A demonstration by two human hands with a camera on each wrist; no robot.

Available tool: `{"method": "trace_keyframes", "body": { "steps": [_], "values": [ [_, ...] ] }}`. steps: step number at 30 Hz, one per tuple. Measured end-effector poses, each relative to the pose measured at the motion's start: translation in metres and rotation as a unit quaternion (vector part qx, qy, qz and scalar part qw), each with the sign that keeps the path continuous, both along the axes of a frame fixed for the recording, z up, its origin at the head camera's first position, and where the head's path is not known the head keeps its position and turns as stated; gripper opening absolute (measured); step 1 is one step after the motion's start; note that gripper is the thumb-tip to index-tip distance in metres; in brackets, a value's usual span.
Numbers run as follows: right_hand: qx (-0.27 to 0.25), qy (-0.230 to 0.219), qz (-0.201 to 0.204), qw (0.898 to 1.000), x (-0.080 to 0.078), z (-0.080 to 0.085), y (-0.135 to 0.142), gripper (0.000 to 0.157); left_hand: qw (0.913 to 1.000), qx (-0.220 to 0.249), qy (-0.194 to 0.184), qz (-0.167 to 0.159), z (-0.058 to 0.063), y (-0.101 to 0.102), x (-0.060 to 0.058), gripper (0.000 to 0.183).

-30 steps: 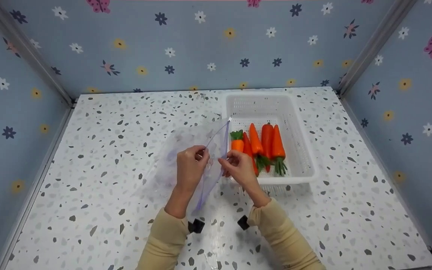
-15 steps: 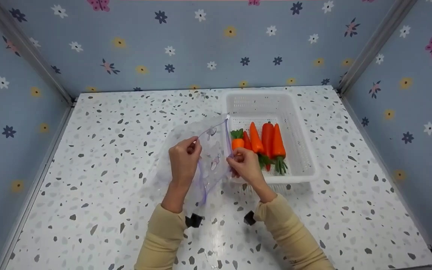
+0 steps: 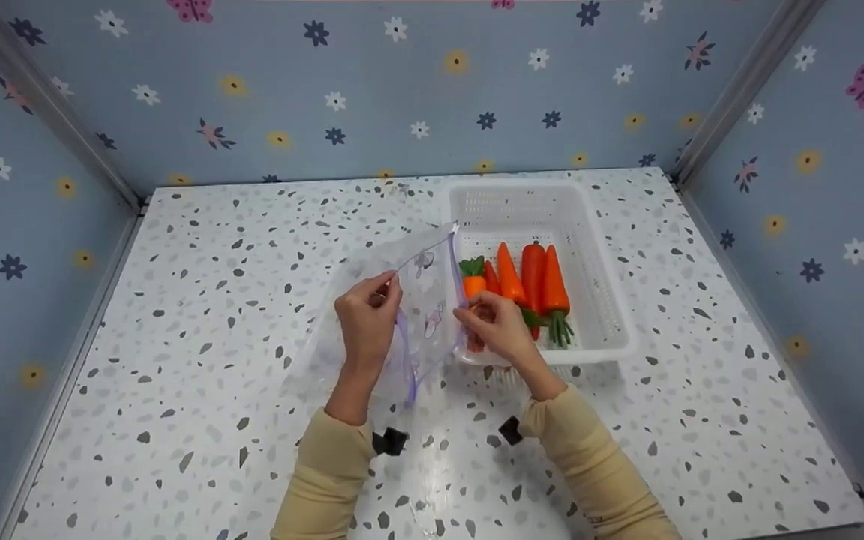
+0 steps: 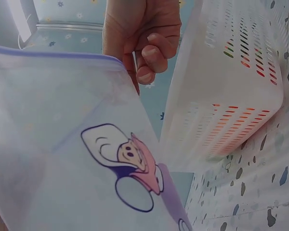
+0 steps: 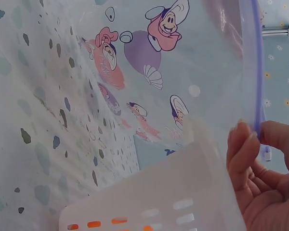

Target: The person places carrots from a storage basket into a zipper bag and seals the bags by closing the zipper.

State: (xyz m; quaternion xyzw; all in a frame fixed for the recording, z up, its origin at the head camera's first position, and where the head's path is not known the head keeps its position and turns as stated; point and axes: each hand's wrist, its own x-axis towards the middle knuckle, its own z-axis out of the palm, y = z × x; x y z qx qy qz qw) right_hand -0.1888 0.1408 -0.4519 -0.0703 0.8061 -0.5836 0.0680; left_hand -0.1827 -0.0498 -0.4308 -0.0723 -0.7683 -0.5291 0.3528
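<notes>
A clear zip bag (image 3: 428, 300) with purple edging and printed cartoon figures is spread at its mouth between both hands. My left hand (image 3: 366, 311) pinches one edge of the mouth, my right hand (image 3: 498, 324) the opposite edge, close over the basket's left rim. In the right wrist view, the right thumb and fingers (image 5: 243, 149) grip the purple zip strip. The left wrist view shows the bag's printed side (image 4: 86, 144) and the right hand (image 4: 144, 43) beyond it. Several orange and red carrots (image 3: 507, 274) with green tops lie in the white basket (image 3: 612, 300).
The basket stands right of the bag on a speckled white table (image 3: 214, 300). Flower-patterned panels (image 3: 372, 82) enclose the table at the back and both sides. A small black device (image 3: 391, 441) sits at the left wrist, another (image 3: 511, 430) at the right.
The hands have moved apart, the left one leftward and the right one slightly rightward, so the bag's mouth spreads wider. The basket and carrots have stayed in place.
</notes>
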Motion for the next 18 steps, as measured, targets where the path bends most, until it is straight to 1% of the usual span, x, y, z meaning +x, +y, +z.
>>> {"method": "trace_keyframes", "body": {
  "steps": [2, 5, 10, 13, 18],
  "values": [
    [-0.007, 0.002, 0.008, 1.000, -0.001, 0.002, 0.002, 0.026, 1.0000, 0.001, 0.001, -0.003, 0.000, 0.000, 0.000, 0.011],
    [-0.022, 0.002, 0.008, 1.000, -0.002, 0.005, 0.007, 0.031, 1.0000, 0.005, 0.002, -0.008, 0.000, 0.000, 0.000, 0.011],
    [-0.034, 0.008, -0.014, 0.999, -0.006, 0.005, 0.022, 0.026, 0.9999, 0.004, 0.005, -0.013, -0.002, 0.000, -0.001, 0.011],
    [-0.021, 0.014, -0.023, 0.999, -0.009, 0.003, 0.031, 0.025, 0.9999, 0.006, 0.008, -0.013, -0.002, 0.000, -0.001, 0.011],
    [0.011, 0.004, -0.039, 0.999, -0.015, -0.003, 0.041, 0.029, 0.9999, 0.006, 0.008, -0.012, -0.003, 0.000, 0.000, 0.011]
  ]
}}
